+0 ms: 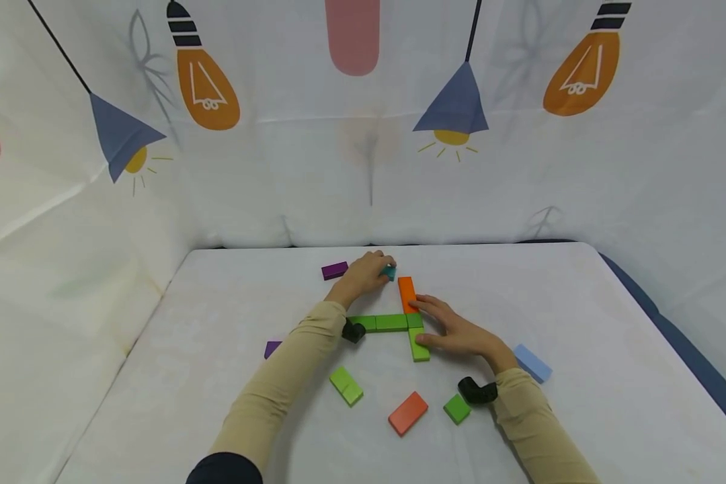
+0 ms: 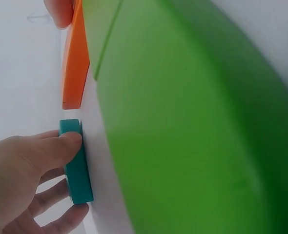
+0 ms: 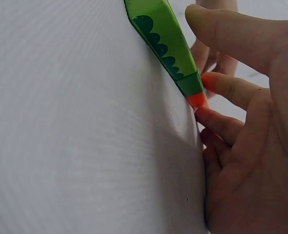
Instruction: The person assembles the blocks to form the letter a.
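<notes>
My left hand grips a teal block between thumb and fingers, near the table's far edge. A small gap parts this block from the far end of an orange block in the left wrist view. My right hand lies with its fingers extended, fingertips on the orange block's side and thumb on a lime green block. Between those two blocks sits a small green block, and a row of green blocks runs left from it. The row's left end is hidden behind my left wrist.
Purple blocks lie at the left, one partly behind my left sleeve. Nearer me are lime blocks, a coral block and a green block. A light blue block lies beside my right wrist. White cloth hangs behind the table.
</notes>
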Demonstrator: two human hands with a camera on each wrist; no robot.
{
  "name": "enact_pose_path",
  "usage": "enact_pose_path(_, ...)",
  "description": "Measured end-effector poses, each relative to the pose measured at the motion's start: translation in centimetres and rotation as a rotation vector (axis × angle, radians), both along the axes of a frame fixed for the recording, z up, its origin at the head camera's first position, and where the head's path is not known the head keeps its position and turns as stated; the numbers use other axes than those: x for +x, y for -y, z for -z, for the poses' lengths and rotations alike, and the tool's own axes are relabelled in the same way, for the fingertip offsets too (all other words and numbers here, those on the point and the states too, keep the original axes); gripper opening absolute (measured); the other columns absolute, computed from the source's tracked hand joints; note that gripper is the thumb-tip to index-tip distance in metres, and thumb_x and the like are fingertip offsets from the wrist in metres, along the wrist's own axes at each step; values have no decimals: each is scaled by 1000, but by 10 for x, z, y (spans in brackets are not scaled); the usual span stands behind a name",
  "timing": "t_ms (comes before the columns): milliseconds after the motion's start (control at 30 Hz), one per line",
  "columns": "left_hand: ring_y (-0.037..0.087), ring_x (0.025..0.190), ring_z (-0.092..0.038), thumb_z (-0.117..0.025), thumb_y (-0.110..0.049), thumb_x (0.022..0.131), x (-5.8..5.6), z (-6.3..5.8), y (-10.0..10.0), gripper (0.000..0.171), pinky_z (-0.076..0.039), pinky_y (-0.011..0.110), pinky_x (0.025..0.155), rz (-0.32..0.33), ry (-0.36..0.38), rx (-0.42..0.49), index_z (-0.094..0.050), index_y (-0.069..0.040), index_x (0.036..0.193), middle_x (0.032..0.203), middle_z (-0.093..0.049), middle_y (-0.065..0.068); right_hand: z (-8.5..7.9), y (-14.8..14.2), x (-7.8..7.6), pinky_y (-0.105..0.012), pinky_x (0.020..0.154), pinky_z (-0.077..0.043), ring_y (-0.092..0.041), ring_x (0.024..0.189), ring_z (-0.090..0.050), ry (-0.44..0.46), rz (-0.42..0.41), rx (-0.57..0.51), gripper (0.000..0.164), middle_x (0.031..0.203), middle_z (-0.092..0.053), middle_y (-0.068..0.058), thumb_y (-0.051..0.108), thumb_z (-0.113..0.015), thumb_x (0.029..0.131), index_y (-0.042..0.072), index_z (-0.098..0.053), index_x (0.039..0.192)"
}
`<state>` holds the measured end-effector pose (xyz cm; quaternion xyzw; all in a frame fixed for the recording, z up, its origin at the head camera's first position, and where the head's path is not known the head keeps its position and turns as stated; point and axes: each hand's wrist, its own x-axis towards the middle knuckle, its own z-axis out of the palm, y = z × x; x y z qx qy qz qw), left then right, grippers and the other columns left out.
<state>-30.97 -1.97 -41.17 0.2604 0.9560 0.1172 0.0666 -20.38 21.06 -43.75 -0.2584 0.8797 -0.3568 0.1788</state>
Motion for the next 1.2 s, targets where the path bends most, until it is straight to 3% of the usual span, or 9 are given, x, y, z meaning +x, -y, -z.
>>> enact_pose_path(400, 22, 104, -54, -58, -24, 94, 5, 3, 2, 33, -50, 36, 89, 14, -41, 8, -57, -18, 126, 120, -57, 7, 1, 0, 1, -66, 109, -18, -38, 144, -13, -3, -3, -3, 70, 157, -14, -11, 44, -60, 90, 23, -28, 149)
enact_pose_path(1200, 19, 98, -55, -59, -28, 93, 22, -1, -1, 34, -53, 35, 84, 11, -25, -14, -58, -19, 125, 117, -59, 5, 2, -1, 0, -66, 109, -19, -37, 144, -13, -2, 0, 8, 71, 158, -14, -11, 46, -60, 89, 25, -27, 149)
